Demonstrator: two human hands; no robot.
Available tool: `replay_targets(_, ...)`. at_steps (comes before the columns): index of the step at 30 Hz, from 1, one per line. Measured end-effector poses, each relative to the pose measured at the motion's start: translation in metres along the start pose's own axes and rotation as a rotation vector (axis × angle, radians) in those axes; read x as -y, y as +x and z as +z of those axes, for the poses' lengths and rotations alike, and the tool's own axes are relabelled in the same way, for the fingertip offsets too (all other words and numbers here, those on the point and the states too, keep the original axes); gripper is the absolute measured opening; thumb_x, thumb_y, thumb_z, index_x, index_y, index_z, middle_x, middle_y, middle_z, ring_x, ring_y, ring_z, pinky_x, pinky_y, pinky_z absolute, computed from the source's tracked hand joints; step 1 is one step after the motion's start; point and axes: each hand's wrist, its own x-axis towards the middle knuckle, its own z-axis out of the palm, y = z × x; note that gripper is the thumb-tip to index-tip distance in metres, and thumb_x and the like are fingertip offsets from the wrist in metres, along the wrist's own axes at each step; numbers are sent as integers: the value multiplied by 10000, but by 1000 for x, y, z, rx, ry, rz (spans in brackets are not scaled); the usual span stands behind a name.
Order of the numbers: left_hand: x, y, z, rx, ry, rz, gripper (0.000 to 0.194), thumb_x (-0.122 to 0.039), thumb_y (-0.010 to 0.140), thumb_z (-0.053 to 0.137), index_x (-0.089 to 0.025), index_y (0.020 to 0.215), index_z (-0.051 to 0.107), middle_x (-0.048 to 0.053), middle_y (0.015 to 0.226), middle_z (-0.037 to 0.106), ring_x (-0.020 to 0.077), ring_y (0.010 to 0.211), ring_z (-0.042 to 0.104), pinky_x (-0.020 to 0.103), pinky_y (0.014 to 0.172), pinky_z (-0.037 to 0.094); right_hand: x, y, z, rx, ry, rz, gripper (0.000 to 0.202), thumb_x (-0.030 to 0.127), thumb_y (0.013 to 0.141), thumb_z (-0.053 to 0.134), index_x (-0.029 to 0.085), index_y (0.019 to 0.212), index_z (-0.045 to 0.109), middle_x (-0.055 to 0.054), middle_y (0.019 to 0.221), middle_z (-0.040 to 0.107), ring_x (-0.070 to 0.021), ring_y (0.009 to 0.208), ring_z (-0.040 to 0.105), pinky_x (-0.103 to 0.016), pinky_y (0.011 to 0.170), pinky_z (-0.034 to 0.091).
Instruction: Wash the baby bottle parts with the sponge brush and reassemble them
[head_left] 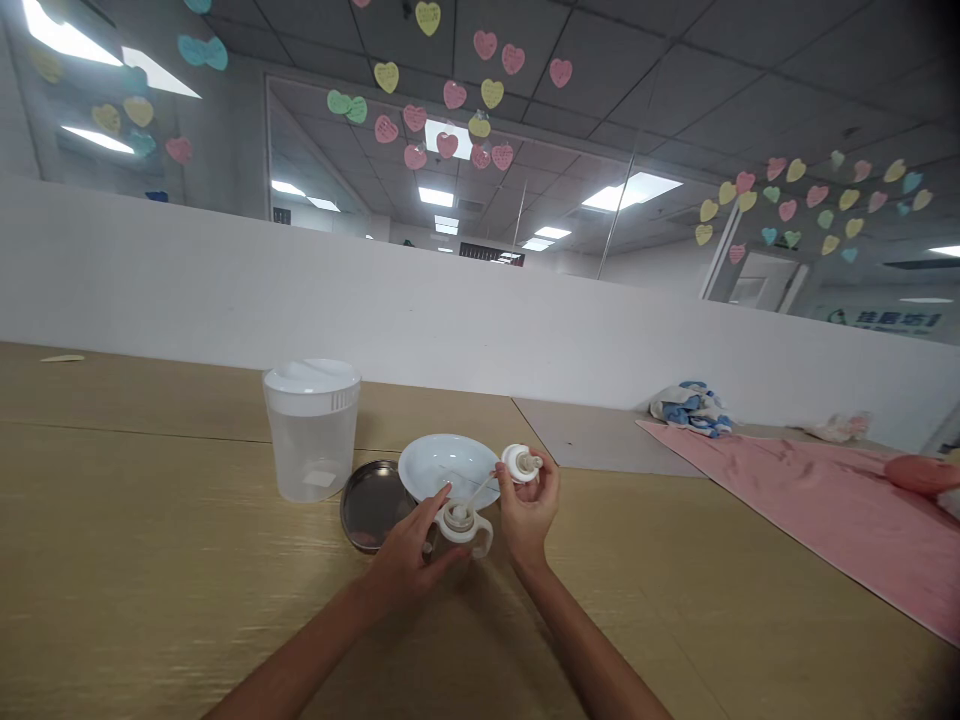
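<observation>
My left hand [411, 545] is wrapped round the side of a baby bottle [458, 528] with a white collar and handles, its mouth uncovered. In my right hand [531, 510] is a white bottle cap [519, 463] with a pale teat, raised to the right of the bottle. A thin pale straw slants from beside the cap down to the bottle's mouth. Just behind the bottle sits a white bowl [442, 462], partly covered by my fingers.
A round dark metal tray [369, 505] lies left of the bowl. Farther left stands a clear lidded bucket [311, 440]. At the right are a pink cloth [810, 495], a blue and white cloth [694, 408] and a reddish item [919, 474]. A white wall [450, 320] runs behind the table.
</observation>
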Motion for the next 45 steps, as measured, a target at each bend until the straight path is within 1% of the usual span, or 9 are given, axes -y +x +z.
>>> replay_targets(5,-2,0,-2,3,-23,-12,682,-442,822,537,-173,1387,264,131,1319,492,250,1158,516,356,940,453,9,10,0,-190,-3,-69,467,295,662,708,214,996,392,-31,1004,467,-122,804,580,-290,730,531)
replay_targets(7,-3,0,-2,3,-26,-12,684,-443,820,539,-176,1388,266,131,1317,494,251,1149,521,356,935,456,8,12,-1,-221,-10,-59,474,291,651,716,218,976,379,-15,973,462,-116,799,577,-277,722,529)
replay_targets(19,-2,0,-1,12,-11,-1,675,-443,828,522,-176,1390,260,134,1323,485,253,1167,504,375,961,434,-14,16,-8,-170,24,94,519,324,614,735,236,958,357,19,905,497,-123,734,599,-317,714,529)
replay_targets(25,-2,0,-2,28,-14,-4,677,-443,834,513,-181,1394,238,138,1318,484,253,1173,494,390,969,424,-26,14,-11,-136,-79,74,513,321,609,726,225,958,363,5,911,486,-134,805,577,-306,760,492)
replay_targets(28,-3,0,-3,32,-11,-10,673,-444,838,508,-187,1395,232,134,1321,480,248,1179,488,393,973,422,-29,11,-12,-62,-136,57,462,308,635,702,220,941,368,5,900,478,-126,786,564,-282,737,484)
replay_targets(32,-5,1,-3,23,-12,-1,668,-443,837,510,-179,1390,245,129,1309,490,244,1174,494,380,975,419,-36,6,-15,154,-237,79,416,304,657,674,205,952,398,5,858,511,-135,759,565,-271,701,480)
replay_targets(36,-5,1,-3,13,-15,4,664,-437,835,518,-184,1389,252,117,1293,507,239,1152,512,358,952,438,-41,4,-20,362,-388,70,406,328,657,673,193,973,455,-20,901,563,-163,796,572,-288,715,472)
replay_targets(42,-5,0,-3,31,-18,23,654,-424,844,510,-179,1387,239,133,1310,487,243,1179,486,382,971,422,-32,9,-24,566,-595,83,331,443,726,610,194,919,511,20,750,596,-160,693,560,-272,646,432)
replay_targets(45,-7,1,-4,36,-20,17,657,-429,841,513,-179,1385,242,133,1303,493,246,1176,487,387,969,424,-31,10,-26,615,-655,72,300,467,750,579,186,844,531,18,701,593,-157,651,547,-264,606,414)
